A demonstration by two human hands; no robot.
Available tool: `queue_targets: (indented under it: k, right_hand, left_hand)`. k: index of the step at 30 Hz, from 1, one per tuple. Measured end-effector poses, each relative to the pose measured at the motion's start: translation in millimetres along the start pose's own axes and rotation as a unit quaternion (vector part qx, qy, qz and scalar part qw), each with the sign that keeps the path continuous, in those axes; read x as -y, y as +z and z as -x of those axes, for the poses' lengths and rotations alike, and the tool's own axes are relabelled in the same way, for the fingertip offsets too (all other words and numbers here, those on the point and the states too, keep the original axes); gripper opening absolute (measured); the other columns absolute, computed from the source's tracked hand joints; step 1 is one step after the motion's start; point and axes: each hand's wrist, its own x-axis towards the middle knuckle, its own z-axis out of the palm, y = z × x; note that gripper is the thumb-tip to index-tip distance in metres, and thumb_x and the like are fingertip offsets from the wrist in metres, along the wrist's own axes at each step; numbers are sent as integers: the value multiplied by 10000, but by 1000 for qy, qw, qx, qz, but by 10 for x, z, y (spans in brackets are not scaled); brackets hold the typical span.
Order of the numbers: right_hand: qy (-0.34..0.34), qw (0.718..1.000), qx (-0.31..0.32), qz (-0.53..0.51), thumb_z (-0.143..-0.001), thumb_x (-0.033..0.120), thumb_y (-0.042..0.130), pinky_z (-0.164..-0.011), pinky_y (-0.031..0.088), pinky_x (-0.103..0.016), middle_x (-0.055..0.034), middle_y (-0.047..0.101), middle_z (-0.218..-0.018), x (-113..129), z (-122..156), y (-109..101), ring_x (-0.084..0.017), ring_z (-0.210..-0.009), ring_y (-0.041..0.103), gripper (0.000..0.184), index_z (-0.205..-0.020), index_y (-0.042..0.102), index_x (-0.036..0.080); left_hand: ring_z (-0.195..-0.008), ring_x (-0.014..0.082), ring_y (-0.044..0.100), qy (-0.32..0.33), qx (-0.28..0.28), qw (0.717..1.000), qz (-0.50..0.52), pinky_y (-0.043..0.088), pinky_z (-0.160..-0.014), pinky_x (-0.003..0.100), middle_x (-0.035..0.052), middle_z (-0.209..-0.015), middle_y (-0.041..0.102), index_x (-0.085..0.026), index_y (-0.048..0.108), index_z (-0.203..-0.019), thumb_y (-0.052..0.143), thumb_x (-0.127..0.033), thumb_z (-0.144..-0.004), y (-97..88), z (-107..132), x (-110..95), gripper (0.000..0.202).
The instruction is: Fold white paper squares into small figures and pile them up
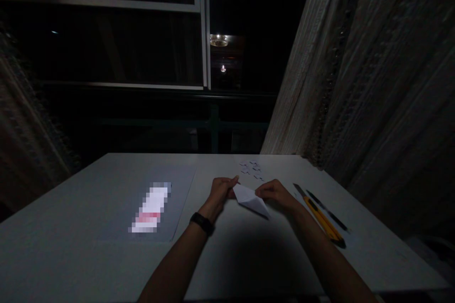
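Observation:
A folded piece of white paper [251, 199] is held between my two hands, just over the white table [227, 265]. My left hand [221, 190] pinches its left corner between thumb and fingers; a dark band circles that wrist. On the paper's right edge, my right hand [275, 191] closes its fingertips. The paper has creases and a pointed end toward the lower right. Beyond my hands lie several small cut paper pieces [255, 169] with dark edges, too small to make out exactly.
Right of my right arm lie a yellow box cutter [322, 220], its blade out, and a dark pen [327, 210]. A lit, pixelated phone-like rectangle [151, 208] rests on a pale sheet [181, 199] at left. Curtains [295, 66] and a dark window stand behind the table.

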Motion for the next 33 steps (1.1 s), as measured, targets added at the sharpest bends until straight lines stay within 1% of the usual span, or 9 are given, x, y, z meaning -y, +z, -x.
queue_targets:
  k: [5,11,16,20,23,25,28,30,33]
  right_hand:
    - [10,999,44,-31,-606,282,653,-627,427,-285,-50,675,-661,-29,10,-26,-171,-622,584,242,-767,709,111]
    - [-23,994,40,-99,-619,249,653,-756,443,-366,-106,667,-959,-38,-1,12,-233,-848,615,523,-1125,563,156]
    - [-67,995,5,-72,-564,210,694,-763,458,-368,-108,668,-970,-114,-54,121,-251,-885,615,438,-996,637,165]
    - [-67,996,-25,-48,-555,230,694,-740,479,-362,-89,684,-923,-155,-87,199,-246,-836,632,361,-910,672,170]
    - [-45,994,-98,-32,-608,315,659,-717,490,-368,-86,694,-866,-183,-109,248,-249,-796,639,298,-859,686,157]
    - [-30,985,-166,-39,-637,379,631,-695,496,-372,-91,696,-845,-208,-124,285,-258,-782,638,327,-859,683,145]
    - [-19,968,-241,-66,-624,431,630,-667,501,-366,-98,694,-833,-229,-138,349,-266,-769,636,403,-896,667,136]
    - [-22,963,-255,-79,-605,433,645,-665,499,-355,-100,693,-813,-222,-136,390,-264,-763,635,417,-895,660,134]
    - [-28,967,-234,-99,-594,418,654,-645,495,-337,-90,692,-765,-195,-123,419,-246,-716,636,425,-908,641,133]
  left_hand:
    - [-453,107,513,15,5,1000,-9,412,-448,222,44,-521,577,-67,634,-611,710,-435,-566,-39,-21,9,379]
    - [-509,122,546,39,-8,999,-16,433,-492,222,52,-561,600,-78,639,-632,704,-458,-562,-75,-48,3,392]
    - [-538,140,566,38,2,999,-20,444,-508,234,69,-594,619,-77,645,-663,694,-480,-564,-51,-42,36,418]
    - [-569,141,579,45,25,999,-13,450,-529,231,83,-657,639,-77,652,-703,669,-487,-599,-17,-14,38,423]
    - [-671,166,612,47,41,997,40,483,-588,259,103,-794,657,-98,644,-887,619,-505,-652,29,39,-5,471]
    - [-761,190,622,37,73,994,70,502,-653,296,113,-873,653,-116,605,-1004,598,-493,-682,63,75,-21,496]
    - [-833,206,621,11,113,991,76,503,-741,334,126,-928,647,-117,574,-1047,657,-396,-668,90,93,17,479]
    - [-801,205,631,-10,103,992,72,509,-743,347,131,-908,654,-113,568,-1039,702,-323,-635,85,75,76,474]
    - [-727,200,642,-35,68,995,66,522,-712,356,127,-833,666,-102,575,-999,712,-296,-625,52,28,154,442]
